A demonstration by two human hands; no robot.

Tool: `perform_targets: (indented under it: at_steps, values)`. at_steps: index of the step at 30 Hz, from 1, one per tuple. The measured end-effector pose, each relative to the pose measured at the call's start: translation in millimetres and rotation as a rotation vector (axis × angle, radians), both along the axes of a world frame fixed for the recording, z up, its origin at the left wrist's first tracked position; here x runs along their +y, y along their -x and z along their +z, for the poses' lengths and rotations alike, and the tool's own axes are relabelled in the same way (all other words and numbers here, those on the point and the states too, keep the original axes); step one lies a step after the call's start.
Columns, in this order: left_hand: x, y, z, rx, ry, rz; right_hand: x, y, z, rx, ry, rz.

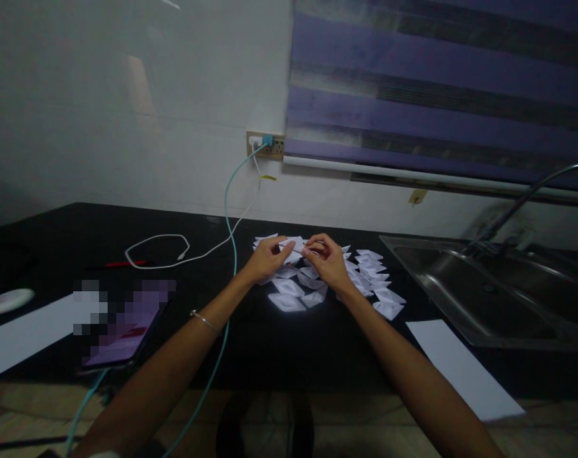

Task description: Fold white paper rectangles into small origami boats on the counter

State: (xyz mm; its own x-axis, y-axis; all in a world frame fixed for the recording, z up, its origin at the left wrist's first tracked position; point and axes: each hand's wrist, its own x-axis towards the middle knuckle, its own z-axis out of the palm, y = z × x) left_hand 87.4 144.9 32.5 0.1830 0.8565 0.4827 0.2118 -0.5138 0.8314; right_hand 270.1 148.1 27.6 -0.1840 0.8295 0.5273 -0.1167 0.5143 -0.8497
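Both hands meet over a cluster of folded white paper boats (pixel 288 301) on the black countertop. My left hand (pixel 268 258) pinches one side of a folded white paper piece (pixel 293 244), thumb on top. At its other side, my right hand (pixel 328 259) grips the same piece between thumb and curled fingers. The fingers partly cover this piece, so its full shape does not show. More paper boats (pixel 388 296) lie in rows to the right of my right hand.
A sink (pixel 461 299) with a faucet (pixel 489 235) is at the right, beside a white paper sheet (pixel 461 362). On the left lie a tablet-like device (pixel 126 337), a white paper strip (pixel 35 331), a white cable (pixel 158 236) and a red pen-like item (pixel 121 263). A teal cable (pixel 227 203) runs from the wall socket.
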Motion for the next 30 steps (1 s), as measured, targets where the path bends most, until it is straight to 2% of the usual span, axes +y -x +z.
perform_targets:
  at_steps: [9, 15, 18, 23, 27, 30]
  values:
    - [-4, -2, 0.3, -0.049, 0.055, -0.01, 5, 0, -6, -0.028, 0.036, -0.022]
    - [-3, 3, 4.8, 0.038, -0.045, -0.092, 2, 0, -5, 0.005, 0.083, 0.057]
    - [-4, 4, 6.1, 0.04, -0.064, -0.124, 0, 1, -5, -0.053, 0.105, 0.087]
    - [-2, 5, 2.1, 0.098, -0.042, -0.113, -1, 1, -2, -0.236, -0.01, -0.003]
    - [0, 11, 3.2, 0.113, 0.051, -0.169, -1, -2, 2, -0.257, -0.037, -0.043]
    - [0, 16, 7.5, 0.081, 0.083, -0.129, -1, -5, 2, -0.256, -0.038, -0.086]
